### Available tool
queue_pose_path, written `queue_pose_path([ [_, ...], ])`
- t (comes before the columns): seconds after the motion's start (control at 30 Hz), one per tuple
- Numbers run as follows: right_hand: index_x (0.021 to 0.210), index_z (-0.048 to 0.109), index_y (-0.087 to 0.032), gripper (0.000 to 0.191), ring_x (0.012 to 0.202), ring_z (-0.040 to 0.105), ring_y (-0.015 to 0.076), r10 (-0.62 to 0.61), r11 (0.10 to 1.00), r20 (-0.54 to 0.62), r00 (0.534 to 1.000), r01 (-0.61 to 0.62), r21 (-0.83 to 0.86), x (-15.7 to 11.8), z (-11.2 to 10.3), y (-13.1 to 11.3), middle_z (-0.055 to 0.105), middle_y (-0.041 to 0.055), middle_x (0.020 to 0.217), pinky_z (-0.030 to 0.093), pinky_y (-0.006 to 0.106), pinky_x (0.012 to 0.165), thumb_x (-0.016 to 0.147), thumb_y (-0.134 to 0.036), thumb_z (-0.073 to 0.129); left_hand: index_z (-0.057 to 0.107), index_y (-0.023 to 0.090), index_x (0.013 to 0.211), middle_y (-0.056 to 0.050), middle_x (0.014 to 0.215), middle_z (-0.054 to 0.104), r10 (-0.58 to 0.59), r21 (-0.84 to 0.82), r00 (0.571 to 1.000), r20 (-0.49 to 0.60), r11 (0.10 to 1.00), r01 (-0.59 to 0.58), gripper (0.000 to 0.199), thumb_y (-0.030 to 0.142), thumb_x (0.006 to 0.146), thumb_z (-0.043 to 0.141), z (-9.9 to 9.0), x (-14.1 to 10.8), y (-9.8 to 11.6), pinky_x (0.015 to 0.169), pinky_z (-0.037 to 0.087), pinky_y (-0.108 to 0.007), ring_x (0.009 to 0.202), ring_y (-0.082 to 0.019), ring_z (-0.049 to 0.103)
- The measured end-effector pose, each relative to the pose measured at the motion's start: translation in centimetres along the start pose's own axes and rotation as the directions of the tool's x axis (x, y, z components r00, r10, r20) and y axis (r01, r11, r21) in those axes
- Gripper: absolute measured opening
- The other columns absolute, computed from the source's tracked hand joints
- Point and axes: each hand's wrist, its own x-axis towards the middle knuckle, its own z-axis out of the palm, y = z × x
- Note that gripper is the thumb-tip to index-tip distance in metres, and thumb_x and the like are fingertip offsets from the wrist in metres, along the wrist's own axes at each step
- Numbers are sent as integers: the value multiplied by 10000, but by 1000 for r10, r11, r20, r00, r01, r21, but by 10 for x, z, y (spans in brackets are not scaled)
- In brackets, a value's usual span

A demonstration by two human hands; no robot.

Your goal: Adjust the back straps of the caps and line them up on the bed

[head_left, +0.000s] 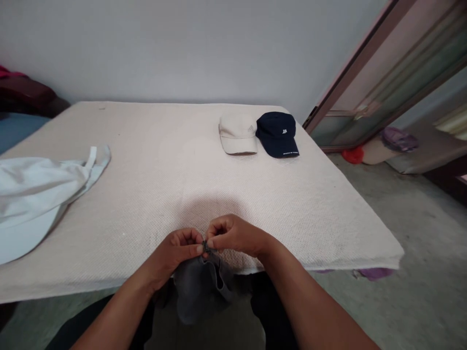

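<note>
A dark grey cap (199,289) hangs at the table's near edge, over my lap, pinched at its strap end by both hands. My left hand (175,250) grips the strap between thumb and fingers from the left. From the right, my right hand (233,236) pinches the same spot, and the fingertips of the two hands nearly meet. The small fastening between them is mostly hidden. Farther back on the table lie a beige cap (237,131) and, touching its right side, a navy cap (278,133) with white lettering.
The table (146,194) has a pale textured cover. At its left lies a white cap (40,189), partly out of frame. A wall (182,48) stands behind, and a framed door (357,82) is at the right. Purple and red items (399,140) rest beyond the table.
</note>
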Motion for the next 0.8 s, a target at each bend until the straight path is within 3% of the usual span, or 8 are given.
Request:
queue_pose_path([
  [0.27,650,550,-150,74,549,484,89,47,994,0,999,-47,-103,0,0,0,517,-24,568,361,199,504,683,-200,593,610,175,715,14,655,644,-17,74,999,-33,997,20,192,266,640,762,2,2,-3,559,371,-202,577,-95,545],
  [0.57,609,533,-150,53,541,396,76,8,912,-76,997,-38,-408,-1,2,-3,494,-28,572,285,196,466,645,-176,561,604,178,719,10,657,646,-33,102,998,-60,994,39,210,280,629,764,2,6,-9,556,358,-212,574,-101,540],
  [0.8,620,543,-148,49,553,416,79,-20,922,-74,997,-11,-387,1,2,3,510,-22,589,304,197,481,658,-177,556,600,178,722,16,653,641,-39,79,998,-54,996,43,205,263,628,762,4,6,-11,565,363,-210,578,-98,542],
])
